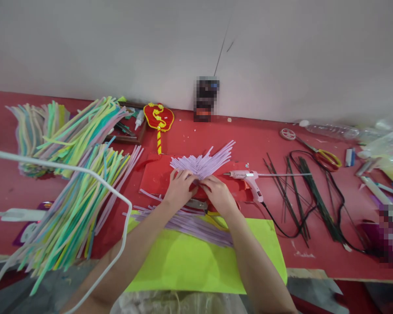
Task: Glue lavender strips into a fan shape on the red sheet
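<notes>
Pinches fanned lilac stems (199, 163) at the base with left hand (179, 188) and right hand (220, 195) close together, perhaps risking splay from loosened grip.

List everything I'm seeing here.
Stem bundle: one, lilac, at hands
Loose stems: many, lilac, across mat
Mixed stems: many, multicoloured, left
Glue gun: one, pink, right
Fan ornament: one, red-yellow, back
Tray: one, brown, back left
Slim tool: one, white, left
Rods: many, dark, right
Scissors: at least one, yellow-handled, right
Bottle: one, clear, back right
Clutter: uncountable, mixed, right edge
Mat: one, yellow-green, front
Board: one, red, centre
Cable: one, white, left
Blurred object: one, dark, by wall
Table: one, red, beneath
Hands: two, bare, at bundle
</notes>
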